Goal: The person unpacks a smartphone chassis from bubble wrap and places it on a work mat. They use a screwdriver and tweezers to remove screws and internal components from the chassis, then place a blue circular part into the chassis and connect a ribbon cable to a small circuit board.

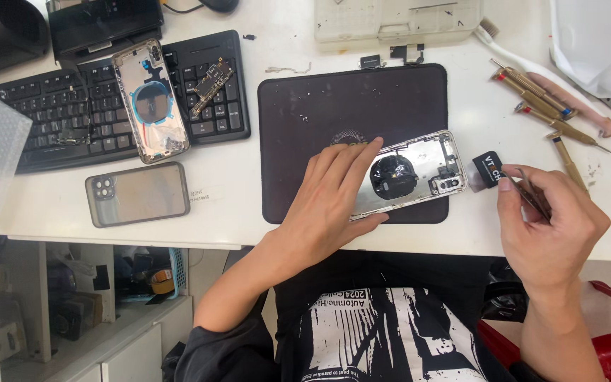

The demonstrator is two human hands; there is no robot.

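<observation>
An opened phone housing [419, 170], silver inside with a round black coil, lies on a dark work mat [319, 106]. My left hand [330, 205] rests flat on its left half and pins it to the mat. To the right of the housing, my right hand [546, 226] pinches thin metal tweezers [528, 185]. Their tip points toward a small black piece [488, 170] just off the housing's camera end. The left part of the housing is hidden under my palm.
A black keyboard [51, 113] at the back left carries a second open phone housing [151, 99] and a circuit board [211, 86]. A phone in a grey case [138, 193] lies in front. Several screwdrivers [542, 106], a toothbrush [503, 44] and a plastic box [397, 20] sit at the back right.
</observation>
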